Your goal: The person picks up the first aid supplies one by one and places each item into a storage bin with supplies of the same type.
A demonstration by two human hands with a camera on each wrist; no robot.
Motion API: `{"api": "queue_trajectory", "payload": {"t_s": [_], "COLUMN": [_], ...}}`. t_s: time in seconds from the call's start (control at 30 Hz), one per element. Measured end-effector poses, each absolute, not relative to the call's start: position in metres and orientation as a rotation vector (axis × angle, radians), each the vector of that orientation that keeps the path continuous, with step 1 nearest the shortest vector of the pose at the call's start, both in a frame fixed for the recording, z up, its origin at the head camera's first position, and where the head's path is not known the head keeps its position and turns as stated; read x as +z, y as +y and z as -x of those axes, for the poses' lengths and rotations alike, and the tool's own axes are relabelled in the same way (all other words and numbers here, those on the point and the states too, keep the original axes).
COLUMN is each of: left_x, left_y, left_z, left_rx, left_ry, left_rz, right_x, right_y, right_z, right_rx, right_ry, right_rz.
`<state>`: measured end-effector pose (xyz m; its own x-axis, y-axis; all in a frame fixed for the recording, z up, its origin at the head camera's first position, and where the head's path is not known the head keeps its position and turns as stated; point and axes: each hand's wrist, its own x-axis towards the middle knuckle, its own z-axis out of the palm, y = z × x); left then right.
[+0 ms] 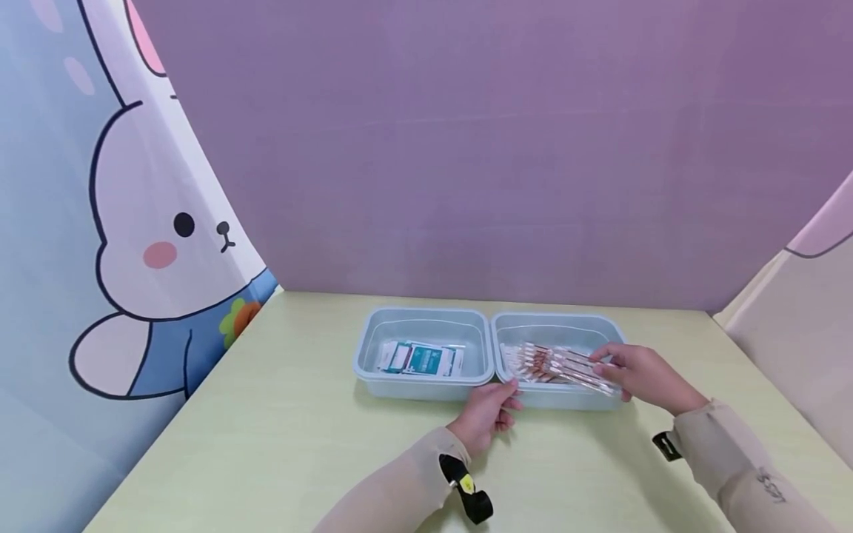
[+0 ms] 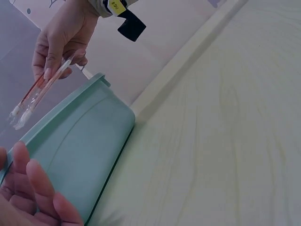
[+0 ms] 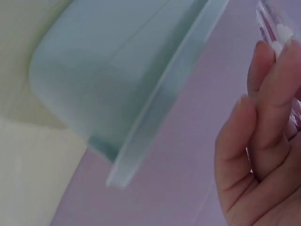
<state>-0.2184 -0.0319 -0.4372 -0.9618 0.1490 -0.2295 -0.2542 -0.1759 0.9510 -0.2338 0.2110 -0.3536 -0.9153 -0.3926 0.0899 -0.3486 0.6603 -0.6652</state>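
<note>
Two pale blue plastic bins stand side by side. Over the right bin, my right hand pinches clear-wrapped cotton swabs with reddish-brown sticks, held tilted above the near rim. More wrapped swabs show at that bin's left side. In the left wrist view the held swabs hang from the thumb and fingers, past the bin's rim. My left hand grips the right bin's near rim at its left corner, thumb at the top and fingers against the outer wall.
The left bin holds several flat teal-and-white packets. Both bins stand on a light yellow wood-grain table. Behind rises a purple backdrop; a rabbit-print curtain hangs at left and a pale one at right.
</note>
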Motion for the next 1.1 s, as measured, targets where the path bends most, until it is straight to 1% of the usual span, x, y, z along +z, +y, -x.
{"api": "queue_trajectory", "payload": {"t_s": [0.2, 0.53, 0.9, 1.1], "left_x": [-0.436, -0.435, -0.437, -0.436], "left_y": [-0.033, -0.034, -0.034, -0.033], "left_z": [0.217, 0.219, 0.222, 0.22], "left_rx": [2.215, 2.211, 2.243, 2.236], "left_ry": [1.819, 1.799, 1.797, 1.798], "left_rz": [0.113, 0.13, 0.127, 0.121], "right_x": [-0.358, -0.356, -0.352, -0.347], "right_y": [0.202, 0.194, 0.184, 0.178], "right_z": [0.246, 0.268, 0.289, 0.297], "right_rx": [-1.114, -1.127, -1.09, -0.955], "right_ry": [2.791, 2.772, 2.746, 2.676], "right_rz": [0.644, 0.601, 0.485, 0.371]}}
